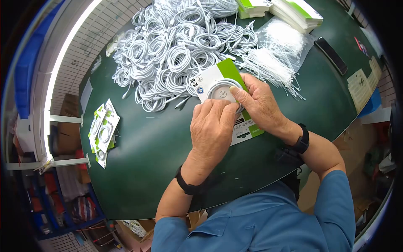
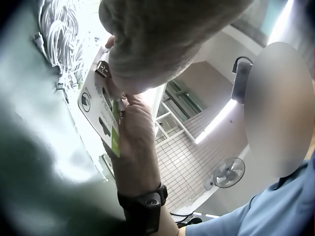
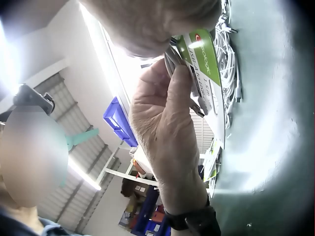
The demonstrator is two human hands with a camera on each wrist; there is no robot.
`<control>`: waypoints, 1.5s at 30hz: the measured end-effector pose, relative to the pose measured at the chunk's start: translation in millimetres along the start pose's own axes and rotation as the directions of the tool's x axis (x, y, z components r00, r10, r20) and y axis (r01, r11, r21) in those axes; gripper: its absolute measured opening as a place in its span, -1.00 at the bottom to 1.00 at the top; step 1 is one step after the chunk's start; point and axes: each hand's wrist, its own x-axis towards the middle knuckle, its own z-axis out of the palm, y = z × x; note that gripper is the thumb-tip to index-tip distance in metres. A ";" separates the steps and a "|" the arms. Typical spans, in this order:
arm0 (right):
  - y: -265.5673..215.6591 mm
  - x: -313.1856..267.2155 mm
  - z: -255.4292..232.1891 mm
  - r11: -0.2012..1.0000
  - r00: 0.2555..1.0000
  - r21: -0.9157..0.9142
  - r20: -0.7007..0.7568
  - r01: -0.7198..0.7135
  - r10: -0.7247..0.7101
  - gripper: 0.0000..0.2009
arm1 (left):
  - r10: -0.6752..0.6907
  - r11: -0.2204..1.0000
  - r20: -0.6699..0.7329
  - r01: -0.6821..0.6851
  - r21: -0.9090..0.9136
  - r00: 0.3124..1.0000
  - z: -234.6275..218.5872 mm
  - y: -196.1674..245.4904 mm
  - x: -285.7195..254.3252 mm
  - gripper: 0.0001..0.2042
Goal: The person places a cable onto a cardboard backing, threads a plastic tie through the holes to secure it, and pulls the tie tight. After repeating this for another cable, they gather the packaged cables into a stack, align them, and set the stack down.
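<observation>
A white and green card (image 1: 208,76) is held above the table between both hands, a coiled white cable (image 1: 230,82) lying on its face. The right hand (image 1: 263,105) grips the card's right edge, its thumb over the coil. On the coil's near left side, the left hand (image 1: 213,129) has bent fingers pinching the cable. In the left wrist view the card (image 2: 93,105) shows a hang slot and a metal plug (image 2: 103,69) beside the fingers. The right wrist view shows the left hand (image 3: 170,113) with thumb and fingers on the coil, next to the card (image 3: 209,59).
Coiled white cables (image 1: 178,56) form a large heap at the back. White zip ties (image 1: 273,69) lie in and beside a clear bag. Card stacks (image 1: 296,14) and a phone (image 1: 331,55) are at the back right, with several carded cables (image 1: 104,132) at the left.
</observation>
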 end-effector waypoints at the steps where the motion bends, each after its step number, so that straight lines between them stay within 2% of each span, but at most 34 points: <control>1: -0.4 1.0 -1.0 1.000 1.000 0.004 0.002 -0.016 0.016 -0.68 | 0.001 1.000 0.006 -0.001 0.016 1.000 1.8 -0.6 0.9 -0.71; 7: 0.3 2.6 -4.9 0.998 0.999 -0.032 -0.025 -0.045 0.045 -0.71 | 0.039 0.999 0.038 -0.040 0.004 0.998 5.0 -5.1 5.4 -0.70; 10: -0.1 5.9 -7.3 0.998 1.000 -0.067 -0.016 0.004 -0.005 -0.72 | 0.035 0.994 -0.039 -0.039 -0.099 0.999 1.7 -9.2 3.6 -0.67; 13: -4.4 9.0 -9.8 0.999 0.999 -0.001 -0.013 0.041 -0.041 -0.68 | -0.073 0.966 -0.273 0.000 -0.258 0.959 -10.5 -3.6 6.0 -0.61; 14: -8.8 7.9 -10.0 0.998 0.998 0.022 -0.025 0.058 -0.058 -0.66 | -0.122 0.968 -0.288 0.049 -0.248 0.950 -13.8 -6.4 -1.3 -0.46; 15: -13.1 6.7 -9.2 0.996 0.997 0.048 -0.038 0.075 -0.073 -0.64 | -0.278 0.913 -0.286 0.159 -0.376 0.917 -13.8 -4.9 -5.0 -0.43; 17: -15.9 5.8 -6.7 0.993 0.993 0.054 -0.059 0.109 -0.106 -0.60 | -0.561 0.717 -0.216 0.339 -0.609 0.799 -13.6 -2.4 -9.4 -0.36; 18: -16.2 5.5 -4.3 0.990 0.990 0.060 -0.069 0.125 -0.121 -0.57 | -0.663 0.552 -0.070 0.423 -0.719 0.746 -13.3 -2.7 -9.6 -0.38; 21: -14.5 4.5 6.1 0.973 0.971 0.057 -0.095 0.224 -0.218 -0.52 | -0.655 0.149 0.249 0.445 -0.883 0.713 -3.6 -4.8 0.4 -0.44; 22: -16.0 3.1 7.1 0.976 0.975 0.055 -0.080 0.213 -0.208 -0.55 | -0.619 0.220 0.235 0.452 -0.864 0.749 2.4 -9.2 0.0 -0.54; 24: -20.1 -0.4 7.6 0.980 0.980 0.049 -0.056 0.192 -0.189 -0.60 | -0.642 0.256 0.208 0.461 -0.850 0.738 9.0 -10.9 2.7 -0.61; 26: -21.1 2.3 -0.5 0.933 0.976 -0.306 -0.044 0.191 -0.214 -0.66 | -0.644 0.296 0.168 0.446 -0.845 0.746 11.0 -9.5 8.1 -0.66; 28: -21.4 4.6 -4.5 0.825 0.952 -0.508 -0.030 0.247 -0.303 -0.72 | -0.635 0.332 0.126 0.416 -0.847 0.762 10.7 -4.1 8.8 -0.70; 30: -21.0 7.2 -3.6 0.731 0.892 -0.572 0.001 0.371 -0.452 -0.78 | -0.645 0.319 0.145 0.437 -0.841 0.750 9.3 -3.2 10.1 -0.71; 31: -19.3 7.5 -2.8 0.724 0.883 -0.569 0.007 0.389 -0.469 -0.79 | -0.651 0.312 0.155 0.448 -0.838 0.743 8.3 -2.8 9.3 -0.72; 33: -16.7 9.0 -1.8 0.703 0.858 -0.565 0.016 0.432 -0.514 -0.80 | -0.647 0.374 0.110 0.440 -0.817 0.754 7.5 -0.6 5.3 -0.73; 34: -18.2 8.0 -1.4 0.732 0.879 -0.549 0.010 0.404 -0.478 -0.83 | -0.635 0.412 0.075 0.418 -0.810 0.769 7.5 -1.2 8.7 -0.73; 40: -14.0 13.0 -5.7 0.685 0.803 -0.512 0.016 0.518 -0.595 -0.82 | -0.644 0.383 0.072 0.403 -0.831 0.761 7.3 6.6 9.8 -0.71; 43: -6.2 13.0 -10.7 0.798 0.875 -0.424 -0.022 0.429 -0.483 -0.82 | -0.632 0.362 0.100 0.407 -0.839 0.769 2.9 10.7 13.7 -0.70; 44: 1.2 14.1 -14.3 0.878 0.928 -0.331 -0.018 0.345 -0.371 -0.84 | -0.619 0.370 0.111 0.414 -0.832 0.777 1.7 9.6 12.9 -0.70; 45: 0.7 13.5 -13.7 0.927 0.945 -0.222 -0.059 0.301 -0.321 -0.83 | -0.610 0.375 0.124 0.423 -0.825 0.783 0.6 8.5 10.4 -0.70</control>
